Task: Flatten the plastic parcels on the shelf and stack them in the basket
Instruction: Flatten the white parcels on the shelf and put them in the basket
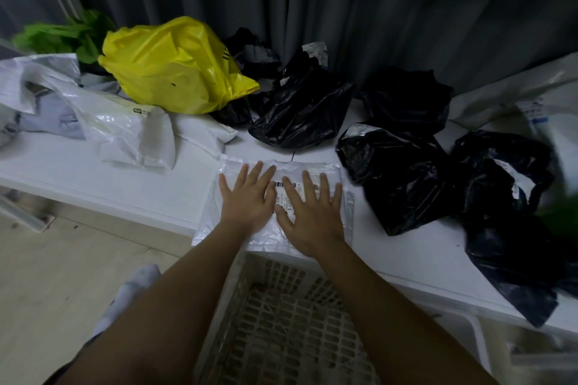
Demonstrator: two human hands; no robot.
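Observation:
A clear-white plastic parcel [344,197] with a barcode label lies flat at the front edge of the white shelf [109,184]. My left hand [247,197] presses on its left half, fingers straight and spread. My right hand [312,212] presses on its right half in the same way. Directly below the parcel, between my forearms, stands a white lattice basket [281,322] with nothing seen inside it. Crumpled parcels lie behind: a yellow bag [172,66], white bags [125,131] and several black bags [306,109].
More black bags [406,181] crowd the shelf's right side, one hanging over the edge. A green bag [62,37] sits at the back left, a grey curtain [344,3] behind. A foot in a white sock [131,291] stands on the wooden floor, left of the basket.

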